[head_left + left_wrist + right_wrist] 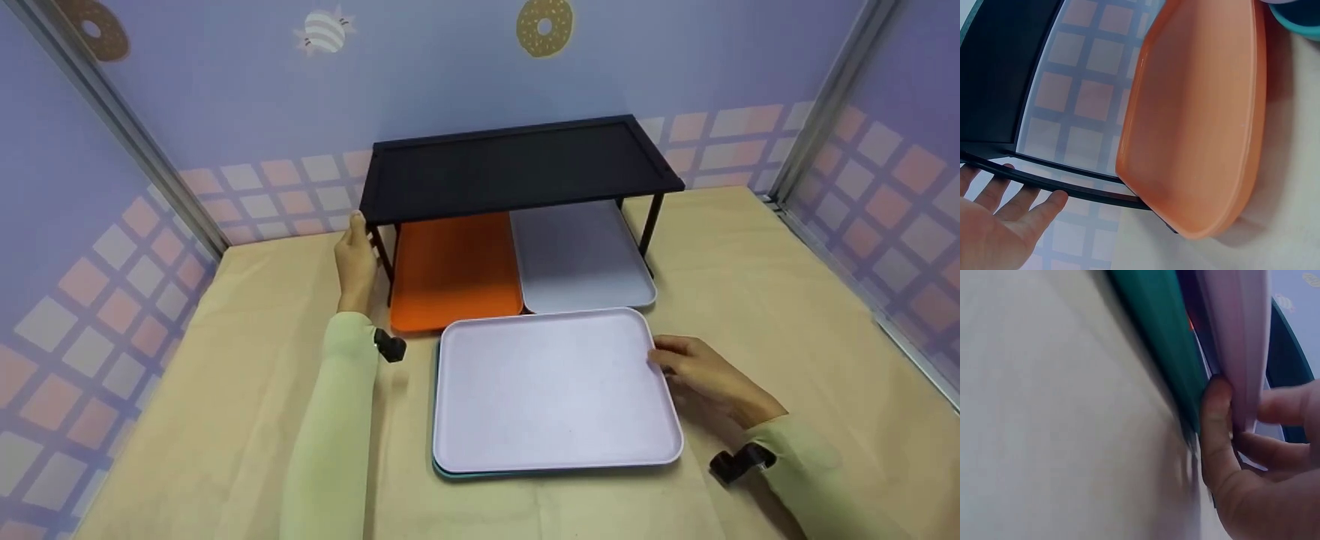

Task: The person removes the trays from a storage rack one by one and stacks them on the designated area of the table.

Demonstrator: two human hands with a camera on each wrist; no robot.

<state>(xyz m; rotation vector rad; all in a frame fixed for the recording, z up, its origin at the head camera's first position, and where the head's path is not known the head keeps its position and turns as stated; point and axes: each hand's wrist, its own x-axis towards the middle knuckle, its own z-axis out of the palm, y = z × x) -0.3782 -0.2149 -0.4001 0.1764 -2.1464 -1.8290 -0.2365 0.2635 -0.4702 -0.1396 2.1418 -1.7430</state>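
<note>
With my R hand (705, 375) I pinch lilac tray (559, 390) by right rim, well apart from table's (187, 420) back edge; teal tray (1157, 332) is below, prob. not touching nr my thumb (blurry view). My L hand (356, 262), fingers almost straight, touches black stand (517, 169) at front-left corner.

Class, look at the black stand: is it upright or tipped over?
The black stand is upright: its flat top faces up, with its legs beneath.
</note>
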